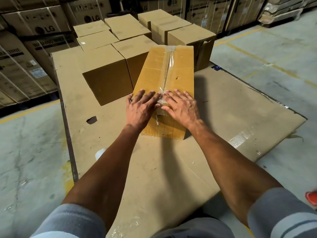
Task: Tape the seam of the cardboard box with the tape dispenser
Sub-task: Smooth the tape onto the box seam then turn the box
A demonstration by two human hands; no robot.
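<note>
A long yellow-brown cardboard box (181, 69) lies lengthwise on a flat cardboard sheet (231, 107). Clear tape (169, 66) runs along its top seam and folds over the near end. My left hand (141, 109) and my right hand (181, 107) rest flat, fingers spread, on the near end of the box top, one on each side of the seam, fingertips almost meeting over the tape. Neither hand holds anything. A whitish round object (100, 152), partly hidden behind my left forearm, lies on the sheet; I cannot tell whether it is the tape roll. No dispenser shows clearly.
Several closed brown boxes (106, 73) stand in rows just left of and behind the taped box. Strapped LG appliance cartons (22, 66) line the left and back. Concrete floor (267, 48) with yellow lines spreads right. A red shoe tip (311, 199) shows at the right edge.
</note>
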